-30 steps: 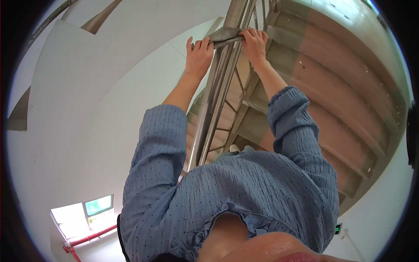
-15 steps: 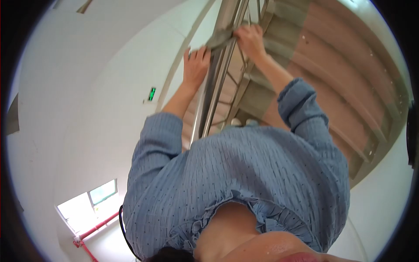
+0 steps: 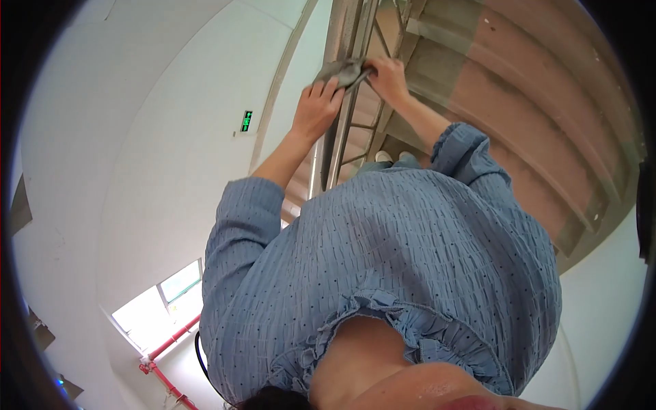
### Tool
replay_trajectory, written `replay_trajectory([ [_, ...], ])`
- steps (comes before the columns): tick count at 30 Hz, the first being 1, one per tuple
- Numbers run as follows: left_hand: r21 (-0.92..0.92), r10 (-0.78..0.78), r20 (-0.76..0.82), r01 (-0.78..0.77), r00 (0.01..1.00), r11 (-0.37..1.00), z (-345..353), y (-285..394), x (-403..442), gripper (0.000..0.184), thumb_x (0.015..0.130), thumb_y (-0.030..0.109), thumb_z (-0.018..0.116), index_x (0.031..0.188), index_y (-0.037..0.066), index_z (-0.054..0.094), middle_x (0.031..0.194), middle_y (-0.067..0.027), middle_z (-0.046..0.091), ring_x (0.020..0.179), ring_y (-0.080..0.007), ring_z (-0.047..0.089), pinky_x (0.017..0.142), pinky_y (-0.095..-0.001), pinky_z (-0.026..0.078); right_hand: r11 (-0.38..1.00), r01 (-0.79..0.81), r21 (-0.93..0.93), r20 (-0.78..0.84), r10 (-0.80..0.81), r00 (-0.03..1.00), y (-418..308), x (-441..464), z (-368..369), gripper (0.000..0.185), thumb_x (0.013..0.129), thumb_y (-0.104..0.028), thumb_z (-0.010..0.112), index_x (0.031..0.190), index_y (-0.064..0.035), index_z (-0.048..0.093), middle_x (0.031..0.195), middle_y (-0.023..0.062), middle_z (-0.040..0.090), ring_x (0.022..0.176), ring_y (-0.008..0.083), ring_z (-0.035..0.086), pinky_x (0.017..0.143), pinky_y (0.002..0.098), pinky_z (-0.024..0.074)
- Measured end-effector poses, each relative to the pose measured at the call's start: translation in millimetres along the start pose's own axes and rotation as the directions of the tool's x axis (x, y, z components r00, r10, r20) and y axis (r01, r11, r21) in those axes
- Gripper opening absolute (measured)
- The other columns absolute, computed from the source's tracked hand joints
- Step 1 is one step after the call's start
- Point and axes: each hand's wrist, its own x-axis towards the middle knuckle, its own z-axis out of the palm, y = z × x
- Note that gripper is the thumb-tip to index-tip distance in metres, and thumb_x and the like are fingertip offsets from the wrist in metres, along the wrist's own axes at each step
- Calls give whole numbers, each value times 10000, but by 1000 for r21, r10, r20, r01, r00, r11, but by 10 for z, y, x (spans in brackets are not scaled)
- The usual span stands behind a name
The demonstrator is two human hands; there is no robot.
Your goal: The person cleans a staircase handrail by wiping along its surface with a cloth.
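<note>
A grey cloth [image 3: 342,71] lies bunched over the metal handrail [image 3: 345,31] of a staircase. My left hand [image 3: 318,109] presses its fingers onto the cloth's near left side and grips it against the rail. On the far side, my right hand [image 3: 388,78] pinches the cloth's right edge, with fingers and thumb closed. Part of the rail under the cloth is hidden.
Stairs [image 3: 519,116] with reddish-brown treads descend or rise on the right; which way I cannot tell. Thin metal bars [image 3: 362,126] run beside the handrail. A white wall [image 3: 184,137] carries a green sign [image 3: 247,121]. Red pipes [image 3: 164,372] pass below a window [image 3: 164,297].
The cloth has become more bunched over the rail. My left hand has shifted right and closer to my right hand, which has moved slightly down in the view. The whole view has shifted a little.
</note>
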Motion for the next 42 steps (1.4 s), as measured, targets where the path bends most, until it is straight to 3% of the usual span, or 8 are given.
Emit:
replay_trajectory([
  [6, 154, 89, -111, -71, 990, 986, -186, -308, 1108, 231, 819, 150, 610, 1020, 109, 718, 1116, -42, 608, 968, -218, 574, 812, -348, 465, 991, -118, 58, -261, 129, 957, 213, 847, -83, 236, 837, -93, 622, 1023, -153, 754, 949, 112, 733, 888, 322, 697, 804, 394, 541],
  [8, 206, 146, -155, -113, 977, 972, -241, -327, 1219, 61, 783, 148, 618, 816, 135, 668, 986, -11, 597, 954, -195, 578, 776, -352, 456, 685, -475, 553, 43, 546, 837, 273, 860, 63, 268, 990, -244, 522, 1114, -77, 691, 1230, 124, 646, 1133, 304, 582, 1089, 518, 354],
  [11, 182, 224, -5, -219, 975, 958, -264, -199, 1002, 150, 787, 146, 611, 899, 99, 700, 1012, -31, 603, 960, -205, 572, 797, -343, 454, 771, -427, 472, 40, 465, 884, 226, 546, 272, 234, 882, -86, 578, 1056, -79, 733, 950, 76, 736, 906, 228, 706, 795, 341, 544],
  [14, 170, 327, 80, -336, 942, 926, -237, 84, 532, 216, 777, 148, 605, 936, 56, 717, 1029, -54, 606, 985, -215, 562, 817, -351, 444, 51, -599, 799, 561, 295, 774, 427, -147, 831, 257, 864, -24, 617, 1104, -45, 706, 929, 58, 709, 807, 130, 648, 645, 279, 491],
  [19, -6, 485, 226, -497, 845, 868, -210, 400, 368, 143, 771, 170, 621, 827, 104, 734, 1040, -58, 611, 1010, -215, 561, 830, -361, 435, -357, -790, 498, 866, 246, 435, 165, -593, 730, 256, 909, -70, 619, 1161, -60, 658, 1004, 42, 685, 819, 147, 667, 674, 279, 542],
  [24, 80, 381, 296, -421, 876, 904, -60, 185, 891, 162, 800, 175, 629, 848, 105, 767, 1092, -58, 667, 1094, -217, 569, 844, -377, 429, -250, -628, 737, 655, 39, 754, 439, 45, 591, 189, 977, -173, 541, 1115, -89, 639, 1042, 78, 684, 937, 211, 684, 784, 345, 579],
  [38, -128, 357, 585, -352, 728, 927, -91, 852, -110, 187, 862, 223, 596, 859, 153, 769, 1133, -72, 680, 1094, -209, 583, 856, -388, 417, -191, -936, 296, 953, 126, 275, 367, -1490, 1507, 222, 984, -181, 515, 1166, -141, 636, 1010, 82, 690, 923, 229, 678, 760, 364, 576],
  [42, -17, 312, 441, -340, 842, 940, -100, 760, 140, 193, 834, 210, 595, 858, 124, 766, 1029, -61, 665, 1061, -225, 574, 850, -371, 416, -378, -821, 428, 904, 176, 390, 283, -892, 866, 270, 995, -138, 463, 1194, -78, 635, 1095, 107, 694, 986, 234, 683, 814, 366, 583],
])
